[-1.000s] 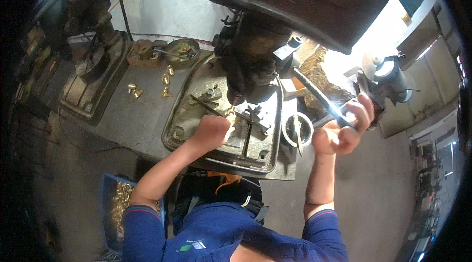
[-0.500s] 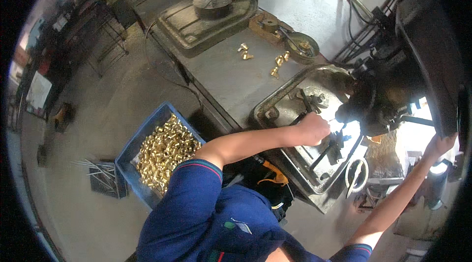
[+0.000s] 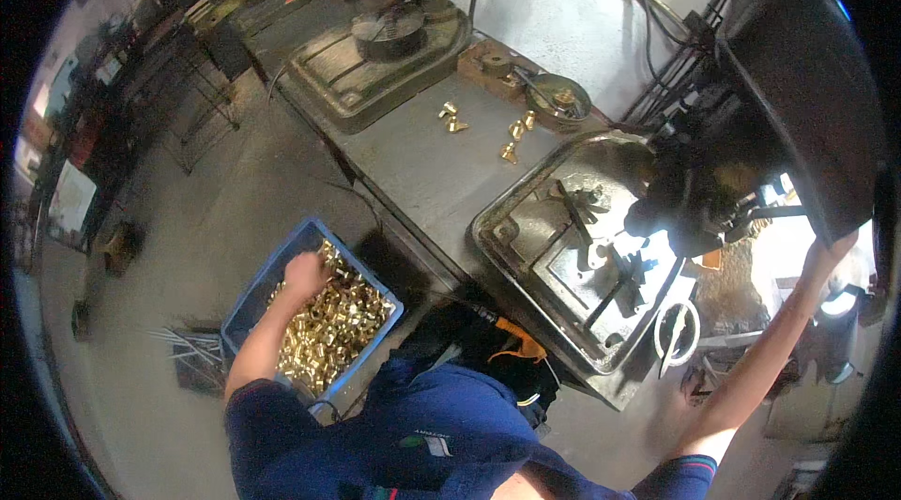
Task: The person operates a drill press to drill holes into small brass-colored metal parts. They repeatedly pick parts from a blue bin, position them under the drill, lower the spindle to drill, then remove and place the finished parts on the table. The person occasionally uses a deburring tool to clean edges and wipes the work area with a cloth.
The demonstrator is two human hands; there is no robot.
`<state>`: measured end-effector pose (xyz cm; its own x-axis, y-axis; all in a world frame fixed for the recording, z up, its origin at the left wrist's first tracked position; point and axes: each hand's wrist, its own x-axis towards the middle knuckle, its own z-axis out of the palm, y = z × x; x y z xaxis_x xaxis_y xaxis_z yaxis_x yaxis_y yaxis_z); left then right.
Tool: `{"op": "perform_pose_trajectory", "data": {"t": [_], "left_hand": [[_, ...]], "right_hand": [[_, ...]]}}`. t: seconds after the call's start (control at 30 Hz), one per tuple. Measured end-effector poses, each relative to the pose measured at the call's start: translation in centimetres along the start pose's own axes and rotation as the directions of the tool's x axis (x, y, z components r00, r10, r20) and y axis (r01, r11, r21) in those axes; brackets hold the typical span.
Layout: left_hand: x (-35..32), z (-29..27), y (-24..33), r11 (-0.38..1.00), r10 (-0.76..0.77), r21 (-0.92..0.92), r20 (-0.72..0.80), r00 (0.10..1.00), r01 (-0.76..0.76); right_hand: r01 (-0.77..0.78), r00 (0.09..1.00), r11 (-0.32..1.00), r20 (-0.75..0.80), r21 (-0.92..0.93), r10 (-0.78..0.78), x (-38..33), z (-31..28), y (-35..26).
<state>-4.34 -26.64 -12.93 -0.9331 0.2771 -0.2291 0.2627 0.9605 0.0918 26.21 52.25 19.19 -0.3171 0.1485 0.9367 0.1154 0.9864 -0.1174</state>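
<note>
My left hand [image 3: 305,276] is over a blue plastic bin [image 3: 251,282] filled with small brass fittings [image 3: 338,336]. Its fingers curl downward among the pieces, and whatever they hold is hidden. Far to the right, my right hand [image 3: 830,258] is raised to the lower edge of a dark machine head [image 3: 798,106], its fingers closed and mostly out of sight behind it. Beneath that head, a brightly lit metal machine table [image 3: 540,261] carries a clamping fixture [image 3: 631,276] with black bars and bolts.
Several brass fittings [image 3: 511,138] lie on the grey bench [image 3: 413,153], near a round dish [image 3: 558,104]. A second machine base [image 3: 324,77] stands at the far left of the bench. Metal rods [image 3: 192,350] lie left of the bin. A white ring [image 3: 678,333] hangs by the table's right corner.
My left hand has moved from the fixture on the machine table down and left into the bin of brass fittings. My right hand stays at the machine head. The view has shifted slightly.
</note>
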Motion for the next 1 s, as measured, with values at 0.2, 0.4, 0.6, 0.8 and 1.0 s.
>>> {"op": "perform_pose_trajectory", "data": {"t": [0.2,0.4,0.6,0.8,1.0], "left_hand": [[2.4,-0.3,1.4,0.963,0.096,-0.250,-0.047,0.994,-0.105],[15.4,-7.2,16.8,0.821,0.482,-0.102,-0.401,0.779,-0.561],[24.5,-7.6,22.5,0.853,0.517,0.098,-0.299,0.802,-0.513],[25.5,-8.3,24.8,0.854,0.520,0.122,-0.238,0.820,-0.506],[26.3,-7.7,23.1,0.829,0.558,0.121,-0.240,0.794,-0.546]], "right_hand": [[-0.120,0.992,0.953,0.011,0.279,0.122,1.6,2.1,-8.8],[-0.162,0.986,0.957,-0.001,0.240,0.167,2.2,1.0,-9.7],[-0.199,0.974,0.907,-0.026,0.371,0.225,2.2,4.2,-12.6],[-0.241,0.963,0.905,-0.029,0.349,0.268,1.4,2.3,-10.4],[-0.386,0.911,0.897,-0.063,0.215,0.407,1.9,4.2,-15.3]]}}
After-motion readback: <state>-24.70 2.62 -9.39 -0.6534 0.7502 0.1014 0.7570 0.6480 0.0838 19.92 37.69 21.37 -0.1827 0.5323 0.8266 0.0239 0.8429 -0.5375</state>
